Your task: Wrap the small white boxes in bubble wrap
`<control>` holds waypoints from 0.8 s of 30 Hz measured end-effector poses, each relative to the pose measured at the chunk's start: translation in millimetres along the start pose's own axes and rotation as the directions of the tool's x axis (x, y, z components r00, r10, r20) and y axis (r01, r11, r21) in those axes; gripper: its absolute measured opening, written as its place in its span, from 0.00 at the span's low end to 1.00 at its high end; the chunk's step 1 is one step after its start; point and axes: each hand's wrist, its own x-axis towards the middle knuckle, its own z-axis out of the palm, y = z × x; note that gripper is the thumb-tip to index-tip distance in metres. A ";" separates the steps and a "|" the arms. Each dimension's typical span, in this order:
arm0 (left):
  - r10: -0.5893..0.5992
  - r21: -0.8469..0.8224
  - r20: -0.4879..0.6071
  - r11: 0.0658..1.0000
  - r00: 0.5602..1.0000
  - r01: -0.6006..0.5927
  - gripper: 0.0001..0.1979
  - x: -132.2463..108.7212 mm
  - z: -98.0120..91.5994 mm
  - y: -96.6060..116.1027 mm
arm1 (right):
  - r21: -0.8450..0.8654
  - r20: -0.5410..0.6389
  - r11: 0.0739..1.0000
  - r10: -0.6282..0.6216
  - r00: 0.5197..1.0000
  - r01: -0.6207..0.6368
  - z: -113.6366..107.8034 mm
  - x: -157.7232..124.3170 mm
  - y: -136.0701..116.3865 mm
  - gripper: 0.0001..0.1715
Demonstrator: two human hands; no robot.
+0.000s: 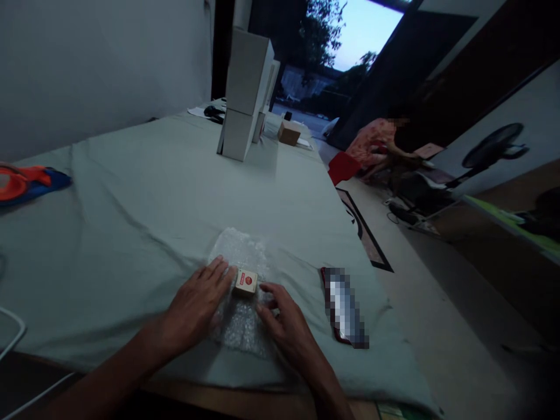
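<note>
A small cream-coloured box (247,281) with a red logo and red lettering on its top sits on a sheet of bubble wrap (242,246). The wrap lies flat on the cloth-covered table. My left hand (199,298) rests on the wrap's left side, fingers stretched out, its fingertips close beside the box. To the right of the box, my right hand (284,315) has its thumb and fingers apart, the thumb low over the wrap. I cannot tell whether either hand touches the box.
A phone (346,306) lies to the right. Tall white boxes (243,96) stand at the back, near a small brown carton (289,133). An orange and blue item (32,181) is at far left. Beyond the table are a seated person (374,142) and a fan (493,144).
</note>
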 end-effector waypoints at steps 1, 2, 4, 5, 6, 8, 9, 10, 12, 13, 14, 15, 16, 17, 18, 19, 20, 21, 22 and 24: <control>0.009 -0.024 0.017 1.000 1.000 -0.008 0.46 0.0 3.6 -1.3 | -0.007 -0.025 1.000 0.011 1.000 -0.011 1.4 2.0 -0.4 0.20; 0.016 -0.050 0.038 0.999 0.999 -0.014 0.47 0.1 6.5 -2.4 | -0.026 -0.041 1.000 0.013 0.999 -0.014 3.1 4.3 -1.4 0.23; 0.027 -0.101 0.073 0.995 0.997 -0.020 0.48 1.1 10.7 -3.6 | -0.095 -0.049 0.995 -0.003 0.999 -0.001 7.8 9.9 -3.8 0.31; 0.030 -0.123 0.078 0.992 0.996 -0.020 0.47 2.1 12.6 -3.3 | -0.143 -0.045 0.990 -0.018 0.999 0.012 10.6 13.1 -4.6 0.34; 0.027 -0.143 0.077 0.990 0.997 -0.015 0.47 3.3 14.7 -2.6 | -0.194 -0.039 0.981 -0.036 0.999 0.027 13.5 16.5 -4.9 0.36; 0.000 -0.173 0.059 0.985 0.998 0.010 0.48 6.6 19.9 -0.1 | -0.273 -0.020 0.960 -0.064 0.998 0.056 18.5 22.9 -3.4 0.35; -0.017 -0.183 0.054 0.983 0.998 0.027 0.48 8.3 22.7 1.3 | -0.286 -0.016 0.956 -0.071 0.997 0.064 19.9 25.4 -1.9 0.33; -0.030 -0.187 0.054 0.982 0.998 0.040 0.49 10.0 25.2 2.5 | -0.280 -0.022 0.958 -0.073 0.997 0.064 20.2 27.2 -0.3 0.30; -0.042 -0.182 0.064 0.982 0.997 0.053 0.50 12.8 28.5 4.4 | -0.210 -0.071 0.977 -0.053 0.996 0.037 16.3 28.4 3.1 0.26; -0.043 -0.172 0.070 0.984 0.997 0.055 0.50 13.7 28.9 5.0 | -0.156 -0.118 0.988 -0.027 0.993 0.008 12.2 27.8 4.9 0.25; -0.045 -0.160 0.076 0.986 0.996 0.057 0.51 14.4 28.7 5.5 | -0.099 -0.175 0.995 0.011 0.985 -0.029 6.7 26.7 7.0 0.24; -0.048 -0.145 0.082 0.988 0.995 0.060 0.51 14.7 28.1 6.0 | -0.049 -0.238 0.996 0.056 0.970 -0.070 0.3 25.0 9.8 0.24; -0.053 -0.130 0.087 0.989 0.995 0.064 0.50 14.8 27.3 6.5 | -0.016 -0.302 0.994 0.099 0.948 -0.109 -6.6 23.1 14.0 0.24; -0.057 -0.115 0.094 0.991 0.994 0.068 0.50 14.8 26.8 7.1 | -0.005 -0.365 0.990 0.132 0.922 -0.143 -13.5 20.9 19.7 0.25; -0.062 -0.103 0.100 0.992 0.993 0.072 0.49 14.6 26.8 7.9 | -0.026 -0.425 0.985 0.145 0.894 -0.171 -20.0 18.6 27.3 0.27; -0.066 -0.093 0.104 0.993 0.992 0.076 0.49 14.4 27.3 8.7 | -0.077 -0.468 0.978 0.135 0.874 -0.192 -25.7 16.2 36.5 0.28; -0.071 -0.085 0.104 0.993 0.992 0.080 0.49 14.2 28.4 9.6 | -0.143 -0.488 0.966 0.119 0.864 -0.214 -30.5 13.7 46.7 0.28; -0.077 -0.080 0.100 0.993 0.992 0.085 0.49 14.0 29.9 10.4 | -0.216 -0.475 0.948 0.106 0.874 -0.232 -34.4 11.4 57.2 0.28; -0.083 -0.076 0.094 0.993 0.992 0.090 0.49 13.8 31.6 11.2 | -0.284 -0.450 0.928 0.093 0.888 -0.241 -37.3 9.3 66.9 0.27; -0.094 -0.073 0.082 0.992 0.992 0.100 0.49 13.7 34.7 12.3 | -0.398 -0.424 0.888 0.043 0.905 -0.228 -40.7 5.7 79.2 0.27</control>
